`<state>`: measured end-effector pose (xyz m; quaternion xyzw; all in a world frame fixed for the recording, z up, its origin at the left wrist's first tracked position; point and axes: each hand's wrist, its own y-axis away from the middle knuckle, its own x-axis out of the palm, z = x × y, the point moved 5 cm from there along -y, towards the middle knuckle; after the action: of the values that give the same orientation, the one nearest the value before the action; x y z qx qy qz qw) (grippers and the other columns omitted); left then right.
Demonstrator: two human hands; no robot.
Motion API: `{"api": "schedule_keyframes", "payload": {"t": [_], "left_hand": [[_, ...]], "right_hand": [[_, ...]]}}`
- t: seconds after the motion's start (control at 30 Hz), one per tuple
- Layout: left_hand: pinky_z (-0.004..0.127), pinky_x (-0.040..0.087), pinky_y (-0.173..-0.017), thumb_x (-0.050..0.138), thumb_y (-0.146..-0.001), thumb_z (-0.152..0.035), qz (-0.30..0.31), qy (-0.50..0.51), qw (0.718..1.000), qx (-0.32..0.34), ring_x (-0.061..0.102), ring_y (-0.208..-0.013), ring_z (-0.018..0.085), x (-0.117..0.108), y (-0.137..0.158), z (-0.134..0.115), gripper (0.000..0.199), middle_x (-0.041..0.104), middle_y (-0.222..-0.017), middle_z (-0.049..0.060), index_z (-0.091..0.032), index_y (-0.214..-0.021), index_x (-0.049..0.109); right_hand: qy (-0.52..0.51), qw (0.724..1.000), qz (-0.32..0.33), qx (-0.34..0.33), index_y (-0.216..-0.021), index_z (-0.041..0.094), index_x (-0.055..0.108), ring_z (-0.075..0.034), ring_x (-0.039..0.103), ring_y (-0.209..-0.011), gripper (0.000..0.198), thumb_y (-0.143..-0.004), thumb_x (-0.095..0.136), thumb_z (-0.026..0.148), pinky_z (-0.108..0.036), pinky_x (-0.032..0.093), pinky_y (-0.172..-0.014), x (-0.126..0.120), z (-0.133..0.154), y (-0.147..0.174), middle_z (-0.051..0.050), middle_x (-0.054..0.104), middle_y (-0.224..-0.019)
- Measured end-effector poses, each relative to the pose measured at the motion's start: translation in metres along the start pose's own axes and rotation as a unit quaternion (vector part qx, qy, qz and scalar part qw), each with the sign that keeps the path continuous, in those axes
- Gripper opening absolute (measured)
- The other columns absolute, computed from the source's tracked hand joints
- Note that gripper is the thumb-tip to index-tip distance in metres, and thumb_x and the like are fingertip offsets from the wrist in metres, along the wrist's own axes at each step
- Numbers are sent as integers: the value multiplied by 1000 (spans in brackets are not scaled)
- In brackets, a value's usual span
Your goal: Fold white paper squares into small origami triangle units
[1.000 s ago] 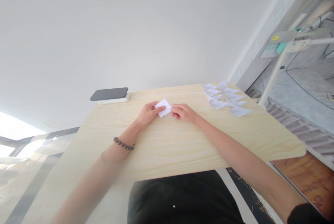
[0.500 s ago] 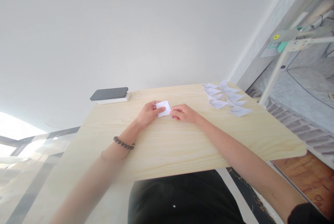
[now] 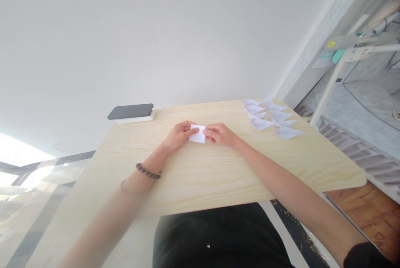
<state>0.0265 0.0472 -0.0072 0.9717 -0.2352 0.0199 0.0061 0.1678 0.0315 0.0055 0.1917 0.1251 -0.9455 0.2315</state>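
Note:
A small folded sheet of white paper (image 3: 197, 135) is held between both hands, just above the middle of the table. My left hand (image 3: 178, 136) grips its left side, thumb lying on top and fingers behind. At the right edge, my right hand (image 3: 219, 134) pinches the paper between thumb and fingers. The paper looks like a small rectangle, with layers showing along its right edge. To the right lie several folded white paper pieces (image 3: 261, 123) with pointed ends, set in two rows.
The pale wooden table (image 3: 175, 184) stands against a white wall. At its back left a dark phone (image 3: 131, 111) rests on a white block, with a white cable (image 3: 161, 111) attached. A white metal frame (image 3: 328, 86) stands beyond the right edge.
The paper has turned in my fingers and now shows a plain rectangular face instead of a face with diagonal creases. My right thumb has come onto its right edge.

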Motion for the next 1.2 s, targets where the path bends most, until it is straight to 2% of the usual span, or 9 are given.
{"api": "schedule_keyframes", "payload": {"t": [0.13, 0.23, 0.37, 0.47, 0.7, 0.83, 0.93, 1.07, 1.2], "left_hand": [[27, 42, -64, 66, -67, -33, 24, -19, 1000, 1, 59, -71, 15, 4, 2, -2, 32, 66, -80, 6, -13, -92, 58], [27, 42, -64, 66, -67, -34, -2, -19, 1000, -7, 58, -69, 15, 2, 1, -1, 34, 66, -78, 6, -14, -94, 58], [25, 41, -60, 65, -68, -36, -50, 4, 999, 1, 56, -66, 13, -4, -2, 3, 30, 64, -76, 4, -13, -86, 61], [24, 41, -59, 65, -67, -36, -53, 6, 998, 13, 55, -65, 12, -5, -2, 1, 27, 63, -74, 3, -13, -82, 62], [24, 37, -52, 68, -63, -35, -39, -64, 997, -3, 52, -55, 12, -3, 3, -5, 26, 63, -63, 3, -13, -74, 63], [24, 41, -56, 66, -66, -38, -49, -42, 998, 1, 56, -61, 13, -3, 2, -4, 34, 64, -70, 4, -12, -87, 61], [28, 44, -64, 68, -64, -37, -31, -14, 999, 3, 59, -70, 16, -2, 1, -3, 43, 66, -79, 5, -14, -99, 55], [30, 46, -68, 72, -60, -29, -2, -29, 1000, 7, 59, -73, 16, 0, 0, -3, 43, 65, -81, 5, -12, -96, 54], [29, 46, -66, 72, -61, -26, -13, -20, 1000, -5, 59, -71, 15, -2, 0, 1, 44, 65, -80, 6, -12, -98, 52]], "right_hand": [[9, 1000, -6, 4, -52, 16, 41, -7, 40, -46, 36, -80, 41, 39, -20, 31, -47, -1, -1, 0, 3, 45, -49], [19, 1000, 0, 5, -53, 16, 42, -7, 40, -46, 36, -81, 40, 38, -20, 32, -48, -1, -3, -1, 3, 46, -49], [12, 1000, 5, 2, -54, 16, 43, -7, 42, -48, 35, -80, 41, 39, -20, 33, -49, 0, -3, 0, 3, 46, -50], [27, 1000, 13, 1, -53, 16, 44, -7, 41, -47, 34, -79, 42, 37, -20, 32, -48, 1, -1, 1, 3, 46, -49], [68, 997, 20, -13, -52, 16, 41, -6, 34, -44, 33, -78, 44, 35, -21, 27, -45, 2, 2, 1, 5, 41, -48], [46, 999, -3, -6, -55, 16, 43, -6, 36, -45, 32, -79, 43, 38, -20, 28, -45, 0, -2, 0, 4, 42, -49], [23, 999, -34, 3, -58, 16, 44, -7, 40, -45, 32, -79, 42, 40, -19, 31, -45, -2, -5, -2, 4, 45, -50], [21, 998, -65, 4, -61, 16, 47, -7, 44, -47, 30, -78, 43, 40, -19, 34, -46, -3, -8, -3, 2, 49, -53], [21, 998, -52, 7, -58, 15, 47, -7, 44, -47, 27, -77, 46, 35, -19, 34, -46, -3, -7, -2, 2, 50, -52]]}}
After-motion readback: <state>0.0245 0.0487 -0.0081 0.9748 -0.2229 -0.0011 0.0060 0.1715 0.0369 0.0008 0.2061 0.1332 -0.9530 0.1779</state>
